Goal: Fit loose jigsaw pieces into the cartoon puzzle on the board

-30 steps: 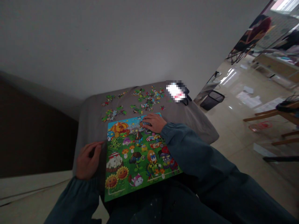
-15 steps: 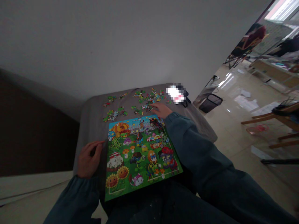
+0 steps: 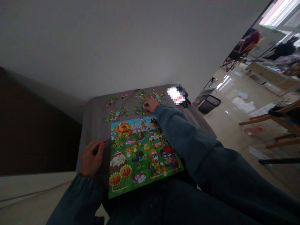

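My right hand (image 3: 150, 105) is out past the top edge of the jigsaw puzzle board (image 3: 140, 153), among the loose pieces, its fingertips pinched on a small jigsaw piece (image 3: 146, 106). More loose jigsaw pieces (image 3: 150, 97) lie in scattered clusters on the grey cloth. My left hand (image 3: 92, 158) rests beside the board's left edge, fingers lightly curled, with a fingertip at the edge and nothing held. The board shows bright cartoon plants and zombies on green. My right sleeve (image 3: 180, 131) hides the board's upper right edge.
A pixelated bright object (image 3: 176, 95) lies at the cloth's far corner. The wall rises behind the cloth. To the right, a black mesh waste basket (image 3: 209, 104), a wooden chair (image 3: 269, 120) and scattered papers (image 3: 243, 104) stand or lie on the tiled floor.
My right hand has moved up off the board onto the loose pieces, and its fingers have closed into a pinch. My left hand stays at the board's edge.
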Tool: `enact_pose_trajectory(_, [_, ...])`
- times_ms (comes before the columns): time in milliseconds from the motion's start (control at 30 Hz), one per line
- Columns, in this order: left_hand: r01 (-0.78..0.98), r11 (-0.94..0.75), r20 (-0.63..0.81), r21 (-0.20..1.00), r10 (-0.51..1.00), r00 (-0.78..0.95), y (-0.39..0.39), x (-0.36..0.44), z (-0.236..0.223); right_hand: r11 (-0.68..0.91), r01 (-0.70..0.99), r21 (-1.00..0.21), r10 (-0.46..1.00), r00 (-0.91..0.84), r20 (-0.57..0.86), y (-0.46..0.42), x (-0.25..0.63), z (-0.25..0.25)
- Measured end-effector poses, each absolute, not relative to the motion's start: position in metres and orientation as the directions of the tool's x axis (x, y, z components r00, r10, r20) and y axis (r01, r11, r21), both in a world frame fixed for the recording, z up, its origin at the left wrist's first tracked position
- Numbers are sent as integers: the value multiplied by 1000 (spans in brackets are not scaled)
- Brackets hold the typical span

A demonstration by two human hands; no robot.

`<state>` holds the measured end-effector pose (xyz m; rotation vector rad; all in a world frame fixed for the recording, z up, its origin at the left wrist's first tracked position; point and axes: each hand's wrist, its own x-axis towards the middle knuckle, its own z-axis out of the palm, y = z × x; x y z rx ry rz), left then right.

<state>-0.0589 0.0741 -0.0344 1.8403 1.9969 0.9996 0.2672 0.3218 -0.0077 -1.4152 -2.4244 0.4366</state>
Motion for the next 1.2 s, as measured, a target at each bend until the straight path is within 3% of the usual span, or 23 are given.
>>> enact_pose_trajectory(267, [759,-51,260,649,953,-158,73,-59,-38,434,646,-627,870,-482,106,236,304,24])
enact_pose_trajectory(333, [763,-49,262,644,952,-160,73,-59,-39,326,434,-840,866,-493,81,197,319,20])
enact_pose_trajectory(433, [776,-50,265,629,952,-154,73,-59,-39,228,334,-914,841,-541,12,152,331,12])
enact_pose_trajectory(600, [794,-54,270,606,952,-142,73,-59,-37,335,515,-789,798,-601,-53,139,315,0])
enact_pose_trajectory(733, [789,-24,257,614,951,-171,71,-58,-36,456,568,-686,736,-674,-69,151,294,-5])
enact_pose_trajectory(900, [784,-18,253,620,951,-178,70,-57,-36,643,596,-482,716,-691,100,146,295,-5])
enact_pose_trajectory(1000, [789,-29,261,614,951,-168,70,-57,-36,676,590,-442,704,-694,151,136,302,-5])
enact_pose_trajectory(1200, [785,-28,256,619,952,-168,72,-56,-34,654,627,-422,718,-691,87,126,300,-15])
